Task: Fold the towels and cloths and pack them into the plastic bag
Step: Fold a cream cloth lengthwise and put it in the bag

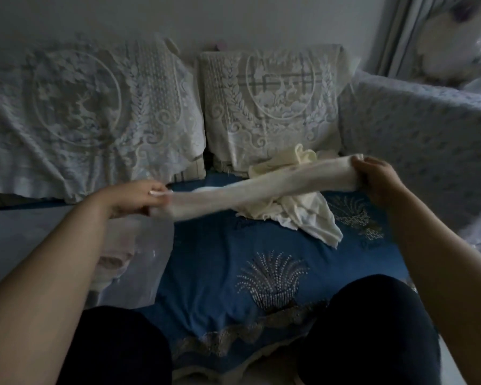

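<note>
A cream cloth (261, 187) is stretched into a long narrow band in the air above the blue sofa seat. My left hand (139, 198) grips its left end and my right hand (378, 179) grips its right end. Behind and below the band a pile of loose cream cloths (297, 215) lies crumpled on the seat. At the lower left a clear plastic bag (147, 262) lies on the seat, partly under my left forearm, with folded pale cloths (114, 259) inside it.
The blue seat cover (220, 259) has a beaded fan pattern in the middle. Two lace-covered back cushions (270, 112) stand behind. A covered armrest (417, 140) rises at the right. My dark-trousered knees (367, 329) press against the front edge.
</note>
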{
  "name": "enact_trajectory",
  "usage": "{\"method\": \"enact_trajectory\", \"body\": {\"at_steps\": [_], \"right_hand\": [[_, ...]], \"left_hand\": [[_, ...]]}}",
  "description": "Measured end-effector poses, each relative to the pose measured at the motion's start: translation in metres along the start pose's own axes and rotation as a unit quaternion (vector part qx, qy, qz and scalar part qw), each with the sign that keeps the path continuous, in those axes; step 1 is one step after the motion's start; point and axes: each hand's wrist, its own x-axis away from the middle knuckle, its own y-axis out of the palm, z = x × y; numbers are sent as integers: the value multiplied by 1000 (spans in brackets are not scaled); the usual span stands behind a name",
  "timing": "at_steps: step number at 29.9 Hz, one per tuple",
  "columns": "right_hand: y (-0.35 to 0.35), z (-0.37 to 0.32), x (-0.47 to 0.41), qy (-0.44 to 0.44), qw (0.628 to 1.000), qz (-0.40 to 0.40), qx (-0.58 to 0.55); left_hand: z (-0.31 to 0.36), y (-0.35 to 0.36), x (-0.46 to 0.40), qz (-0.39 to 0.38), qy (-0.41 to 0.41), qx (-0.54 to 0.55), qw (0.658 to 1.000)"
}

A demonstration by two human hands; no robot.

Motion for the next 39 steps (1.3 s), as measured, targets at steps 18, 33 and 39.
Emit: {"method": "enact_trajectory", "body": {"at_steps": [18,33,39], "right_hand": [[14,102,-11,53,978,15,203],[31,153,-37,281,778,-201,524],[12,147,-19,365,893,-62,255]], "left_hand": [[-54,83,-56,174,-128,-207,954],[-101,155,-66,80,-297,-195,931],[-77,145,-55,109,-257,-56,958]]}}
